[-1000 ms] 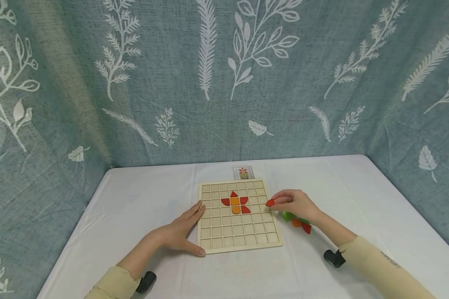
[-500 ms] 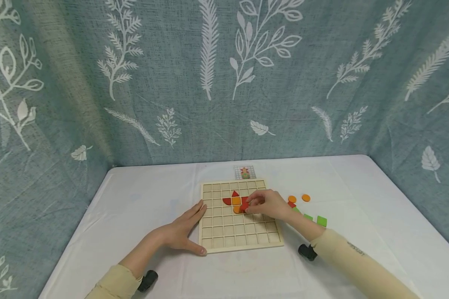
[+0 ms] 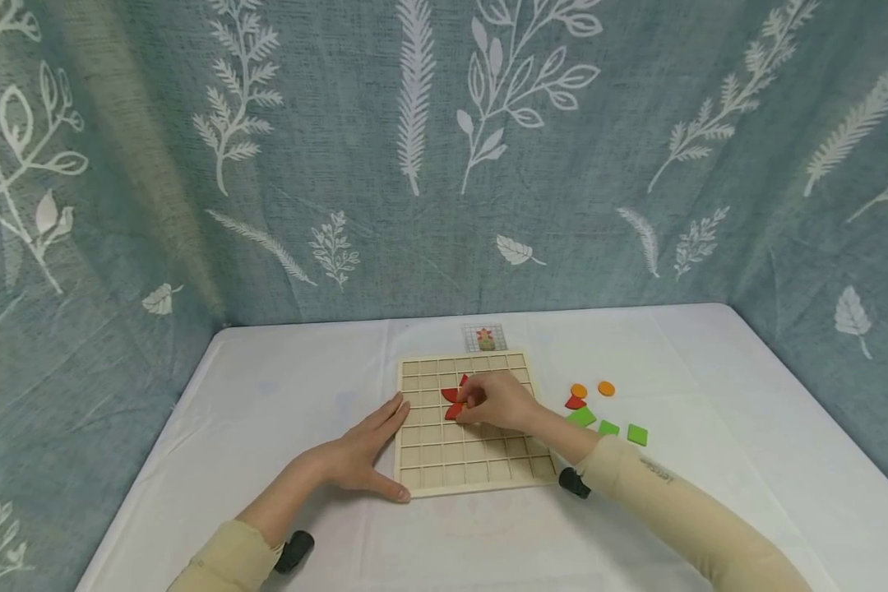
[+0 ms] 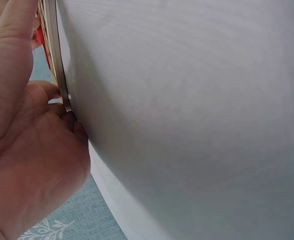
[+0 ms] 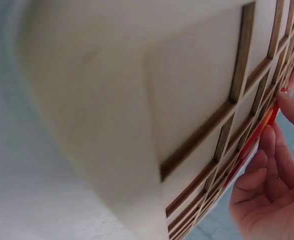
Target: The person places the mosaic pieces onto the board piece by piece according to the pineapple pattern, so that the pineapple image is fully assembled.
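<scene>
A square wooden grid board (image 3: 429,455) lies on the white table. My left hand (image 3: 361,454) rests along its left edge, fingers extended and thumb at the near corner; the left wrist view has the fingers against the board's rim (image 4: 58,60). Over the board, my right hand (image 3: 499,401) pinches a red quarter-circle tile (image 3: 454,411) down at the grid. In the right wrist view, the thumb and finger meet at that red tile (image 5: 274,114). Another red tile (image 3: 450,395) sits in the grid just above it. The right hand covers most of the other placed tiles.
Right of the board lie loose tiles: two orange circles (image 3: 606,388), a red piece (image 3: 575,403) and several green ones (image 3: 637,434). A small pattern card (image 3: 484,338) lies behind the board. A patterned curtain (image 3: 429,247) hangs at the back.
The right hand has carried the red tile from the board's right edge leftward to the left of the orange circle's place. The left hand stays at the board's edge.
</scene>
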